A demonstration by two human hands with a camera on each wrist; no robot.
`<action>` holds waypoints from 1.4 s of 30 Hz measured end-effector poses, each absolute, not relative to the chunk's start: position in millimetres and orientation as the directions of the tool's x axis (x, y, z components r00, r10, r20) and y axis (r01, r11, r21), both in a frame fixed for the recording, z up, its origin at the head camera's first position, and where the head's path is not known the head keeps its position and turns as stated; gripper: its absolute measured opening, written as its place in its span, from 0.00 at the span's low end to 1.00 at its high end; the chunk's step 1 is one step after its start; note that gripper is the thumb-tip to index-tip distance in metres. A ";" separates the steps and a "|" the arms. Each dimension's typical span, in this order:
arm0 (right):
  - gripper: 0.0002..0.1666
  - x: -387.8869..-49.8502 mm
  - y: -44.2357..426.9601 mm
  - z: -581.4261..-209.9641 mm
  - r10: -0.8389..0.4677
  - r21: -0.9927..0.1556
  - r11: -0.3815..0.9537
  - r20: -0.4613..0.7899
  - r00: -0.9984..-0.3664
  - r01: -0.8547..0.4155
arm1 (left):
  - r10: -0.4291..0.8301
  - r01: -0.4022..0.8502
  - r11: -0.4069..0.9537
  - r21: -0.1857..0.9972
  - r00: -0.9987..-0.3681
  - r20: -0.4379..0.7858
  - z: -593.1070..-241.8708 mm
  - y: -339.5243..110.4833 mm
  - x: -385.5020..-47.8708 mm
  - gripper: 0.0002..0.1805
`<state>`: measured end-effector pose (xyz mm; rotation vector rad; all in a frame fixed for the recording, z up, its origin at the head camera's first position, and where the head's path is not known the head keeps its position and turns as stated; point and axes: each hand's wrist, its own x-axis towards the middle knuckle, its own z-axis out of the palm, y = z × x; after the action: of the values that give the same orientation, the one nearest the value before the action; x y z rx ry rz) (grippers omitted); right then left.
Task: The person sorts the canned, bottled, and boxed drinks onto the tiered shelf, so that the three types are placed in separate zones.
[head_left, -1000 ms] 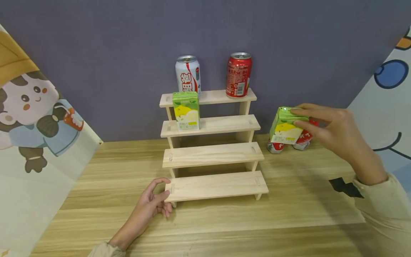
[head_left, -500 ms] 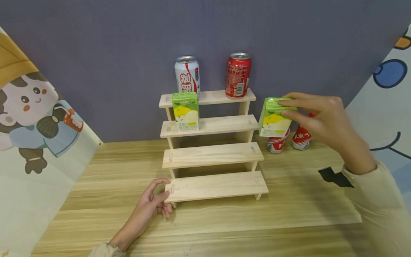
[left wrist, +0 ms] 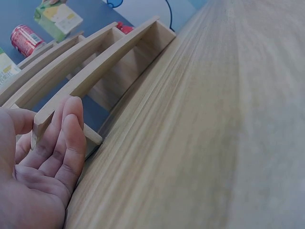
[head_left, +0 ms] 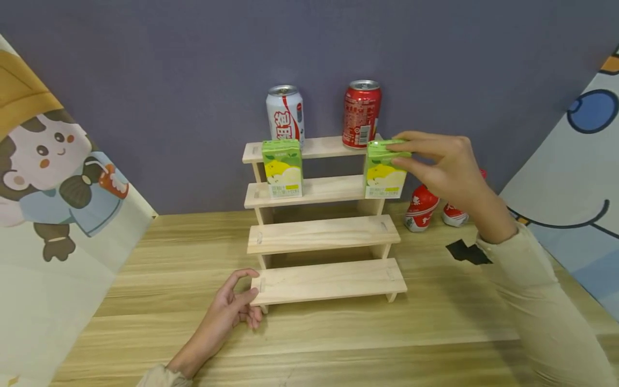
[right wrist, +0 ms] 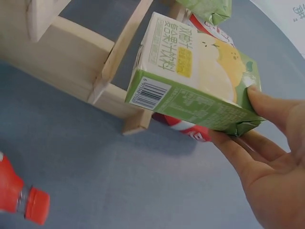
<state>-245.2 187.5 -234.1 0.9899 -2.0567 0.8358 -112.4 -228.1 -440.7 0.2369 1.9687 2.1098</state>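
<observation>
My right hand [head_left: 442, 161] pinches a green juice carton [head_left: 384, 174] by its top, thumb and fingers on opposite sides. The carton is at the right end of the second step from the top; the left wrist view shows it raised above the wooden stepped rack [head_left: 324, 234]. My left hand [head_left: 229, 306] grips the left end of the bottom step, thumb over the board and fingers beneath, as the left wrist view shows [left wrist: 47, 157]. A matching carton [head_left: 283, 169] stands at the left of that second step.
On the top step stand a white can [head_left: 285, 115] at left and a red can [head_left: 361, 114] at right. Two red-labelled bottles [head_left: 422, 209] stand on the wooden table [head_left: 193, 252] right of the rack, partly hidden. A dark wall [head_left: 193, 107] rises close behind.
My right hand has carried the carton leftward from above the bottles to the right end of the second step. The left hand has kept its grip on the bottom step.
</observation>
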 end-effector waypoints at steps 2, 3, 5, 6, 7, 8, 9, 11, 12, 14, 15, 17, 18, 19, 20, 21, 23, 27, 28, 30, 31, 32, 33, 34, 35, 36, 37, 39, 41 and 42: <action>0.18 -249.2 183.4 -235.2 -0.378 -0.251 0.495 0.800 -0.467 -0.832 | 0.291 -0.068 -0.062 0.996 -0.956 -0.047 -440.9 -227.8 -112.3 0.24; 0.17 -251.1 181.3 -235.6 -0.374 -0.260 0.488 0.800 -0.469 -0.833 | 0.293 -0.067 -0.063 0.996 -0.955 -0.045 -440.9 -227.6 -112.3 0.24; 0.17 -254.7 176.8 -236.0 -0.366 -0.288 0.469 0.797 -0.481 -0.835 | 0.295 -0.065 -0.066 0.996 -0.954 -0.043 -440.9 -227.4 -112.3 0.24; 0.17 -256.4 174.5 -236.1 -0.363 -0.301 0.461 0.794 -0.487 -0.835 | 0.296 -0.064 -0.067 0.996 -0.954 -0.041 -440.8 -227.4 -112.3 0.24; 0.16 -258.3 172.4 -236.2 -0.359 -0.318 0.450 0.791 -0.495 -0.834 | 0.296 -0.062 -0.068 0.996 -0.954 -0.039 -440.8 -227.3 -112.4 0.24; 0.17 -260.0 170.3 -236.4 -0.355 -0.335 0.441 0.787 -0.505 -0.833 | 0.297 -0.060 -0.068 0.996 -0.954 -0.038 -440.7 -227.2 -112.4 0.24; 0.16 -261.4 168.4 -236.5 -0.355 -0.350 0.430 0.782 -0.512 -0.832 | 0.298 -0.059 -0.068 0.996 -0.954 -0.036 -440.6 -227.2 -112.4 0.24; 0.16 -263.7 165.3 -236.7 -0.358 -0.372 0.416 0.772 -0.526 -0.830 | 0.299 -0.056 -0.066 0.996 -0.954 -0.033 -440.4 -227.1 -112.4 0.24; 0.16 -264.7 163.9 -236.9 -0.359 -0.385 0.407 0.766 -0.533 -0.828 | 0.300 -0.054 -0.064 0.996 -0.953 -0.032 -440.4 -227.1 -112.4 0.24; 0.16 -266.0 161.7 -237.1 -0.357 -0.421 0.389 0.751 -0.555 -0.820 | 0.301 -0.054 -0.062 0.997 -0.953 -0.033 -440.2 -227.1 -112.4 0.24; 0.16 -266.4 160.7 -237.0 -0.357 -0.439 0.376 0.744 -0.565 -0.816 | 0.302 -0.054 -0.061 0.997 -0.953 -0.033 -440.2 -227.1 -112.4 0.24; 0.16 -268.0 159.3 -237.4 -0.348 -0.479 0.354 0.730 -0.588 -0.804 | 0.304 -0.055 -0.059 0.997 -0.952 -0.034 -440.1 -227.2 -112.5 0.24; 0.16 -268.9 158.7 -237.9 -0.342 -0.499 0.342 0.723 -0.600 -0.796 | 0.304 -0.056 -0.059 0.997 -0.952 -0.035 -440.1 -227.4 -112.5 0.24; 0.17 -269.8 158.2 -238.4 -0.336 -0.518 0.332 0.716 -0.612 -0.788 | 0.303 -0.057 -0.058 0.997 -0.952 -0.037 -440.0 -227.6 -112.5 0.24; 0.16 -270.9 157.7 -239.1 -0.330 -0.535 0.323 0.709 -0.623 -0.780 | 0.302 -0.058 -0.058 0.997 -0.953 -0.037 -440.0 -227.8 -112.5 0.24; 0.16 -272.1 157.4 -240.1 -0.325 -0.554 0.311 0.702 -0.634 -0.772 | 0.301 -0.057 -0.058 0.997 -0.953 -0.037 -440.1 -228.1 -112.4 0.24; 0.16 -274.4 156.9 -242.3 -0.313 -0.590 0.292 0.685 -0.658 -0.753 | 0.300 -0.058 -0.057 0.997 -0.953 -0.039 -440.3 -228.6 -112.1 0.24; 0.14 -278.1 157.1 -247.6 -0.300 -0.648 0.257 0.652 -0.696 -0.717 | 0.303 -0.061 -0.060 0.996 -0.952 -0.040 -441.1 -229.5 -111.6 0.24; 0.14 -279.0 157.3 -249.0 -0.299 -0.658 0.246 0.647 -0.701 -0.712 | 0.304 -0.063 -0.060 0.996 -0.952 -0.041 -441.3 -229.6 -111.6 0.24; 0.13 -280.3 157.7 -251.4 -0.298 -0.669 0.234 0.641 -0.707 -0.705 | 0.304 -0.063 -0.061 0.996 -0.952 -0.042 -441.7 -229.8 -111.8 0.24; 0.12 -280.9 157.8 -252.5 -0.295 -0.673 0.232 0.639 -0.710 -0.702 | 0.303 -0.064 -0.060 0.996 -0.952 -0.043 -441.8 -229.8 -111.9 0.24; 0.12 -281.6 157.8 -253.6 -0.294 -0.677 0.224 0.639 -0.710 -0.702 | 0.301 -0.063 -0.060 0.996 -0.953 -0.042 -441.9 -229.9 -112.2 0.24; 0.12 -282.1 157.8 -254.7 -0.292 -0.680 0.219 0.639 -0.712 -0.700 | 0.300 -0.062 -0.060 0.996 -0.953 -0.041 -442.0 -229.9 -112.5 0.24; 0.13 -282.5 157.9 -255.8 -0.291 -0.682 0.217 0.638 -0.713 -0.698 | 0.300 -0.061 -0.061 0.996 -0.953 -0.041 -442.0 -229.9 -112.9 0.24; 0.13 -282.7 158.0 -257.1 -0.290 -0.679 0.228 0.636 -0.715 -0.697 | 0.300 -0.061 -0.061 0.996 -0.953 -0.040 -442.1 -230.0 -113.2 0.24; 0.14 -282.9 158.0 -258.4 -0.290 -0.676 0.237 0.637 -0.715 -0.698 | 0.300 -0.060 -0.062 0.996 -0.953 -0.039 -442.2 -230.0 -113.6 0.23; 0.15 -283.0 157.9 -259.8 -0.292 -0.671 0.246 0.636 -0.714 -0.699 | 0.299 -0.060 -0.063 0.996 -0.953 -0.039 -442.3 -230.0 -113.8 0.23; 0.18 -283.1 157.2 -262.5 -0.295 -0.656 0.277 0.637 -0.712 -0.702 | 0.301 -0.059 -0.064 0.996 -0.953 -0.037 -442.4 -230.0 -114.3 0.23; 0.21 -283.1 155.9 -264.8 -0.292 -0.639 0.309 0.641 -0.710 -0.704 | 0.303 -0.057 -0.066 0.996 -0.952 -0.034 -442.5 -230.0 -114.5 0.23; 0.22 -283.2 155.1 -265.8 -0.288 -0.634 0.319 0.643 -0.709 -0.705 | 0.304 -0.056 -0.067 0.996 -0.952 -0.033 -442.6 -230.0 -114.6 0.23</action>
<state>-283.2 155.1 -265.8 0.8794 -2.1767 1.3606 -114.6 -230.0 -442.6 0.2691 1.9578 2.1121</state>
